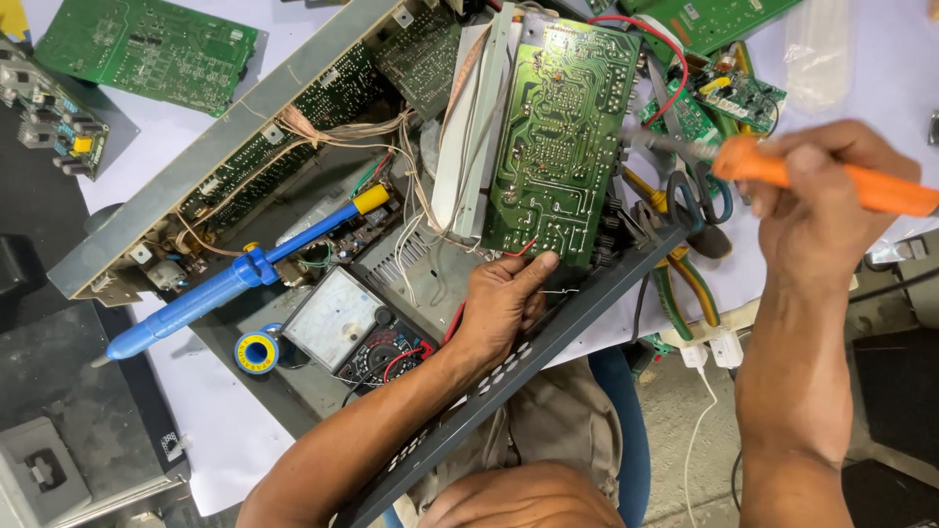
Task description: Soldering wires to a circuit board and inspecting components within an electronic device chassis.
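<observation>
From the head view we take the green circuit board (559, 147) as our landmark; it stands tilted, solder side up, in the open grey chassis (548, 337), its long axis running away from us. Our left hand (504, 298) is at the board's near edge, fingers curled together with the thumb pressed against that edge, steadying it. Our right hand (822, 210) lies right of the board, fingers clamped around the orange soldering iron (831, 176), whose axis runs sideways with its tip just at the board's right edge. The right hand is therefore the nearer to that edge. Left of the board lie a blue desoldering pump (235, 279), an analogue multimeter (352, 328) and a solder reel (256, 350). White paper (225, 430) covers the cluttered bench.
</observation>
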